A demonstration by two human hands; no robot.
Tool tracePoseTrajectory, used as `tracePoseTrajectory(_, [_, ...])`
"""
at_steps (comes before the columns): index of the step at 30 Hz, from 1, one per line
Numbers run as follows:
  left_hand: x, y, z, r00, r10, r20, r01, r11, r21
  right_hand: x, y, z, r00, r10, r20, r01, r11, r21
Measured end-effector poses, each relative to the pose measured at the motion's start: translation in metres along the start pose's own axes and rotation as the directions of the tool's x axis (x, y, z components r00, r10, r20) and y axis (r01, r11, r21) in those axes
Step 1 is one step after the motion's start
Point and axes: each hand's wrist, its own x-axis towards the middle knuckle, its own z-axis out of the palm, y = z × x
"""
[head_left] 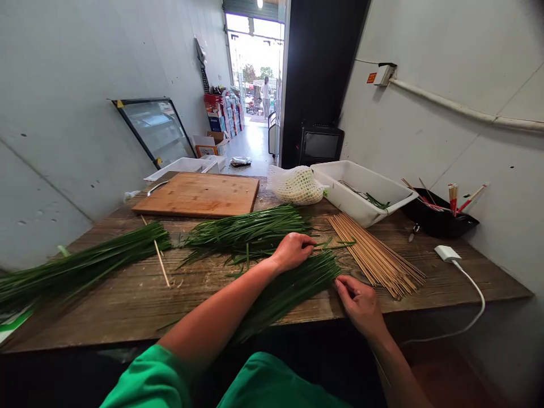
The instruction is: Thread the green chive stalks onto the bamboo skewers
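Observation:
A bunch of garlic chives (293,286), long flat green leaves, lies across the front of the wooden table with its cut ends to the right. My left hand (293,251) is over its far side, fingers curled and closed at a loose green strand (340,245). At the near right corner of the bunch, my right hand (359,300) pinches the cut ends between thumb and fingertips. Behind the left hand is a second pile of chives (255,228). Thin bamboo skewers (378,255) lie fanned out just beyond my right hand.
More chives (85,263) lie at the left, a single stick (161,263) near them. Along the back are a cutting board (204,194), a net-wrapped bundle (300,184) and a white tub (357,195). A black tray (442,218) and white adapter (447,253) stand right.

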Motion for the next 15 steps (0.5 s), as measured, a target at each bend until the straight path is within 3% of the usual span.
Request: tracePoseTrajectory(15, [-0.0033,0.0017,-0.0022,1.000,-0.002,0.013,0.002,1.000,0.025,0.0004,-0.0026,-0.0005,1.000,-0.023,-0.021,0.023,1.000,-0.012])
